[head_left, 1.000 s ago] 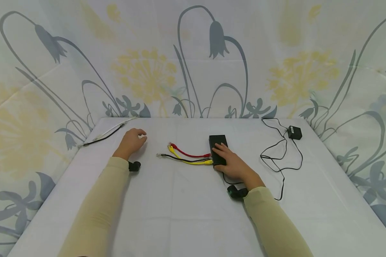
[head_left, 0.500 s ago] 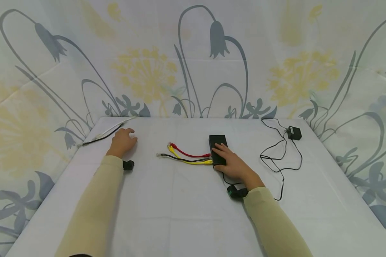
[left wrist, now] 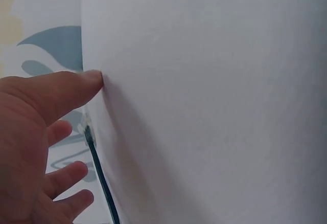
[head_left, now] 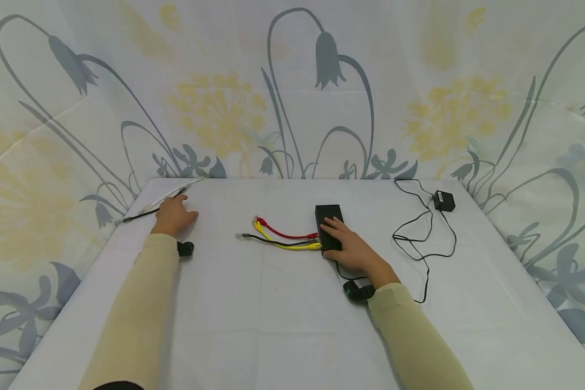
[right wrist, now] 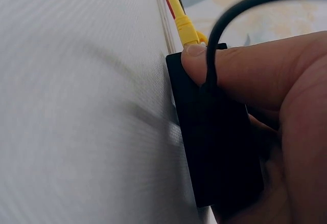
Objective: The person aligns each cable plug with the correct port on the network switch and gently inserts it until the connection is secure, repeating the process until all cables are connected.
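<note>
White table (head_left: 273, 325); black box (head_left: 328, 212) under right fingers (head_left: 338, 229).

The white cloth-covered table (head_left: 273, 314) carries white and black cables (head_left: 140, 215) far left, a rectangular black box (head_left: 328, 212) with red and yellow cables (head_left: 292, 236) centrally, a cubic black adapter (head_left: 444, 201) far right.

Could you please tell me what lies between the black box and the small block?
In the head view, bare white cloth, then loops of thin black cord, lie between the box and block.

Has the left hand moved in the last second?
Yes, the left hand has moved left, away from the box and toward the black cable at the table's left edge.
</note>
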Demonstrator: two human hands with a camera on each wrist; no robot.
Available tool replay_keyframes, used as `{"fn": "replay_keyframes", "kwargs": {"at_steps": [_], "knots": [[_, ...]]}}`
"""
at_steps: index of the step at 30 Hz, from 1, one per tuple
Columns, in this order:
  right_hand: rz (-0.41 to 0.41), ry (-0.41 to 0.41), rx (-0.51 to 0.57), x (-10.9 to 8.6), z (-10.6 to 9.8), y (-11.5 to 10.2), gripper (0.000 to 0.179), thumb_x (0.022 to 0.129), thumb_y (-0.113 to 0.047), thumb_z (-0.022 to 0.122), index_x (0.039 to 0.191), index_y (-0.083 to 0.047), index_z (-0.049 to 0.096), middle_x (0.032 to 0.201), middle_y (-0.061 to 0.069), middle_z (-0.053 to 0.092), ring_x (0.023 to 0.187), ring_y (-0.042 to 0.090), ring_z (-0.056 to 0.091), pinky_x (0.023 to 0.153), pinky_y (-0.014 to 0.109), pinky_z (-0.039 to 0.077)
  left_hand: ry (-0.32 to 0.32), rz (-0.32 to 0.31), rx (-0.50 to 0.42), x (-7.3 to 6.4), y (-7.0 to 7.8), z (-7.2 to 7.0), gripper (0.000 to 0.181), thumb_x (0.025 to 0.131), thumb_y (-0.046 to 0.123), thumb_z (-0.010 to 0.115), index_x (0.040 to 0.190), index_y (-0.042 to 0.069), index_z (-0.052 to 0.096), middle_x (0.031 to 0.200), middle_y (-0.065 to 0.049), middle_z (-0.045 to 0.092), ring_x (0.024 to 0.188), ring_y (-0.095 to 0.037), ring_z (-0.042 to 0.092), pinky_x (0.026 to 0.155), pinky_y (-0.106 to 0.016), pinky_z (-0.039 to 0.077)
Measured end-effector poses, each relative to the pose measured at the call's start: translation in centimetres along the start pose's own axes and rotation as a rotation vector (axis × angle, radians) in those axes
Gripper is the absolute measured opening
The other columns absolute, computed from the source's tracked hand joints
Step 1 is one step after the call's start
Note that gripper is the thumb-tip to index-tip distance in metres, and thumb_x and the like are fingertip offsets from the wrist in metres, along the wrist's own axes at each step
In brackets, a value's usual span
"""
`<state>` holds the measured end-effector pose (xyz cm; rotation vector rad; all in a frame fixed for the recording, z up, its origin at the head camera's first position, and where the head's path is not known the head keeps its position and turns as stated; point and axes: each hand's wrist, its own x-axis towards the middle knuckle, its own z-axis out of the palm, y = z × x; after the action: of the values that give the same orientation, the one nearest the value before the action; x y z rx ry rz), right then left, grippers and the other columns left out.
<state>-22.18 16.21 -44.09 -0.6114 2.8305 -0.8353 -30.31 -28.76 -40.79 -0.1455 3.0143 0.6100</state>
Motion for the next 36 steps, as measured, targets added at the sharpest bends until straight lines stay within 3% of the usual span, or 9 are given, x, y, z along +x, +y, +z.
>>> {"fn": "replay_keyframes", "kwargs": {"at_steps": [10, 21, 30, 36], "knots": [[-0.005, 0.004, -0.001, 0.0, 0.1, 0.0, 0.065, 0.086, -0.034, 0.06, 0.143, -0.024, 0.031, 0.153, -0.008, 0.015, 0.142, 0.019, 0.007, 0.108, 0.053, 0.022, -0.05, -0.05, -0.047, 0.4, -1.0, -0.4, 0.082, 0.084, 0.04, 0.058, 0.144, 0.001, 0.017, 0.143, -0.034, 0.015, 0.131, -0.052, 0.012, 0.096, -0.073, 0.011], [0.01, 0.003, -0.011, 0.0, 0.1, 0.1, 0.065, 0.086, -0.034, 0.06, 0.143, -0.024, 0.031, 0.153, -0.009, 0.014, 0.143, 0.019, 0.006, 0.108, 0.054, 0.022, -0.105, -0.083, -0.047, 0.9, -1.4, -0.2, 0.088, 0.083, 0.048, 0.056, 0.146, 0.005, 0.011, 0.142, -0.035, 0.012, 0.129, -0.054, 0.015, 0.098, -0.068, 0.019], [0.014, -0.004, -0.004, 0.0, 0.1, -0.1, 0.065, 0.085, -0.035, 0.06, 0.143, -0.025, 0.03, 0.152, -0.01, 0.014, 0.143, 0.018, 0.006, 0.109, 0.053, 0.021, -0.097, -0.106, -0.032, 0.0, -1.0, -0.5, 0.089, 0.083, 0.049, 0.055, 0.146, 0.004, 0.011, 0.141, -0.035, 0.019, 0.126, -0.056, 0.018, 0.097, -0.066, 0.022], [0.0, 0.003, -0.007, -0.1, 0.0, 0.0, 0.065, 0.086, -0.034, 0.06, 0.143, -0.023, 0.03, 0.153, -0.008, 0.015, 0.143, 0.02, 0.007, 0.109, 0.053, 0.021, -0.068, -0.088, 0.023, 0.0, -0.9, -0.3, 0.086, 0.083, 0.05, 0.053, 0.143, -0.001, 0.016, 0.137, -0.037, 0.023, 0.124, -0.056, 0.02, 0.095, -0.068, 0.022]]}}
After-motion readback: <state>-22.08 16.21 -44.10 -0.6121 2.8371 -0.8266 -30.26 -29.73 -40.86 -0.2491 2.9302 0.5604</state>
